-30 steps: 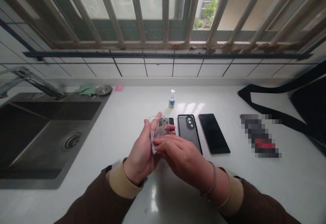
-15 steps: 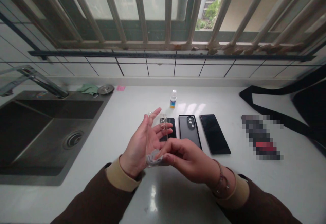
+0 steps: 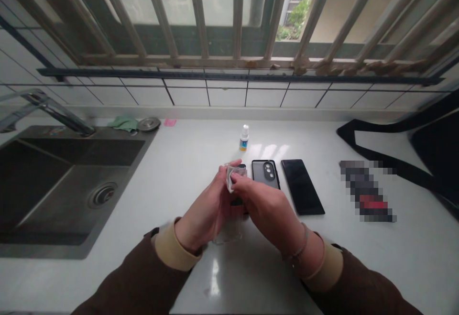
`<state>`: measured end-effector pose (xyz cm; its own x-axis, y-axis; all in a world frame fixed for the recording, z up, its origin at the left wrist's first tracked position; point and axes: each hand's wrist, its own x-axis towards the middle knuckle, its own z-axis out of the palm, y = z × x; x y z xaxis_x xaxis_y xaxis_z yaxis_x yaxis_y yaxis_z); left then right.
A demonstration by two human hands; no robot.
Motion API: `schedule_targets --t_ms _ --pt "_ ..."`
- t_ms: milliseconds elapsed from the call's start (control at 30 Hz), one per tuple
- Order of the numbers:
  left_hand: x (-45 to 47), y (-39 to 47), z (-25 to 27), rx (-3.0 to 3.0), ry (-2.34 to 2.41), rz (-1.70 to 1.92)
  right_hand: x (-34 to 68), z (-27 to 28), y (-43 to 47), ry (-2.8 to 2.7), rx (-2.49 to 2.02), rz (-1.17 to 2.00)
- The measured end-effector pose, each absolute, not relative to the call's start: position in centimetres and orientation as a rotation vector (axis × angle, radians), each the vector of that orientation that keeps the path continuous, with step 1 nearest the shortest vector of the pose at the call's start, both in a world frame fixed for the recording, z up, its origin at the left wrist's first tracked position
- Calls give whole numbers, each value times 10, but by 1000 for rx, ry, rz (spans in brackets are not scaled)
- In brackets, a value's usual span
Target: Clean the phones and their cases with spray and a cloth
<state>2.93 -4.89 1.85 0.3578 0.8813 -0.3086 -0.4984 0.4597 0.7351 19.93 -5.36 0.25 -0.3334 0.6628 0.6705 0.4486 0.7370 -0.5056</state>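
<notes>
My left hand [image 3: 202, 210] holds a clear phone case [image 3: 229, 233] upright over the counter, its lower end showing below the palm. Pinched in my right hand [image 3: 268, 205] is a crumpled whitish-grey cloth [image 3: 232, 176], pressed against the upper end of the case. My right fingers partly cover the cloth and the case. Behind the hands a dark phone [image 3: 236, 201] lies mostly hidden. Just right of it sit a black-rimmed phone case [image 3: 264, 174] with a camera cutout and a black phone [image 3: 303, 187].
A small spray bottle [image 3: 244, 138] stands behind the phones. On the left is a sink [image 3: 77, 253] with a faucet [image 3: 68, 114], a green cloth [image 3: 124, 123] and a metal drain cover [image 3: 148, 124]. A black strap [image 3: 380, 155] and a blurred-out item [image 3: 367, 190] lie right.
My right hand has moved the cloth from the near end of the clear case up to its far end. The case has tilted and shifted slightly to the right.
</notes>
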Motion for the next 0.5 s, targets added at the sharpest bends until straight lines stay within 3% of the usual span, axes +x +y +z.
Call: schedule_targets --t_ms 300,500 --pt "19 -36 28 496 891 1199 187 1 -72 -2219 -618 507" --pt "16 -34 29 474 888 1212 191 9 -73 -2110 -798 818"
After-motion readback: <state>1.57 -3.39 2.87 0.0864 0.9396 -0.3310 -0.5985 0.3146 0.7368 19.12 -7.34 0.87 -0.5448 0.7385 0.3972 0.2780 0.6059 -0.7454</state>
